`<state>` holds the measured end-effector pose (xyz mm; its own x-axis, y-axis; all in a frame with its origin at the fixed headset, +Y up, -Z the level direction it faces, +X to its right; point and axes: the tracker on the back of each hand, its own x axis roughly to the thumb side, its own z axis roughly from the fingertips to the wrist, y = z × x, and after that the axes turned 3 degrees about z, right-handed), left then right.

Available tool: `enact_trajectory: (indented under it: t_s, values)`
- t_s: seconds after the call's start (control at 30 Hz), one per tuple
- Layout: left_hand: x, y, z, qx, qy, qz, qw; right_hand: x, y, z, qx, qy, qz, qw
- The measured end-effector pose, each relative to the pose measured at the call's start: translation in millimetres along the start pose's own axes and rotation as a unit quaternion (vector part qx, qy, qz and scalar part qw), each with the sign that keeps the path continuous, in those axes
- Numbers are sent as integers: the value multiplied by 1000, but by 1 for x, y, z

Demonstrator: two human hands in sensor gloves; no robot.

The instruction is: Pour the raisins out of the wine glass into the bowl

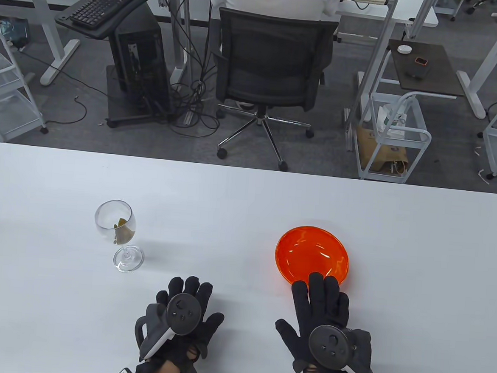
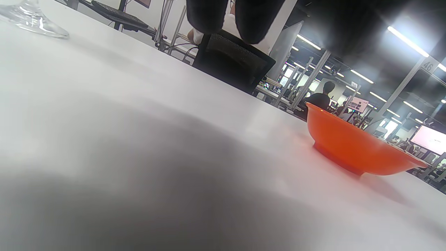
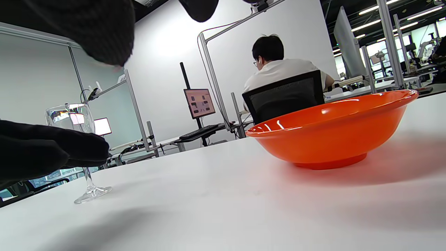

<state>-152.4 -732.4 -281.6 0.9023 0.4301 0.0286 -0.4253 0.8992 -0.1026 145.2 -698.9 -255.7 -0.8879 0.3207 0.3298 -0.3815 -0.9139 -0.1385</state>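
Observation:
A clear wine glass [image 1: 117,232] stands upright on the white table, left of centre, with a small heap of raisins [image 1: 122,228] inside. Its foot shows in the left wrist view [image 2: 33,22] and the whole glass in the right wrist view [image 3: 75,146]. An orange bowl [image 1: 311,255] sits right of centre, with nothing visible in it; it also shows in both wrist views [image 2: 352,146] [image 3: 331,129]. My left hand [image 1: 185,305] lies flat and empty, below and right of the glass. My right hand [image 1: 322,311] lies flat, fingers spread, fingertips at the bowl's near rim.
The white table [image 1: 247,203] ends at its far edge, beyond which a person sits in a black office chair [image 1: 269,68]. Carts and desks stand on the floor behind.

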Motion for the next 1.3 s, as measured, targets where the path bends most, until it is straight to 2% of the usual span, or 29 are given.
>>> enact_trajectory:
  t_s: [0.57, 0.9, 1.0, 1.07, 1.17, 1.3]
  values:
    - [-6, -1, -3, -7, 17, 12, 1000, 1, 7, -1, 21, 0, -7, 1000]
    - [-35, 14, -17, 39, 65, 65, 995, -4, 4, -2, 17, 10, -17, 1000]
    - [-50, 19, -20, 56, 146, 55, 986, -5, 4, -3, 18, 13, -18, 1000]
    - [-62, 21, -24, 36, 201, 73, 976, -6, 4, -3, 19, 14, -18, 1000]
    - [-83, 26, -28, 9, 291, 129, 948, -5, 4, -3, 19, 12, -18, 1000]
    - [-109, 36, -33, 13, 360, 158, 919, -5, 4, -3, 19, 9, -16, 1000]
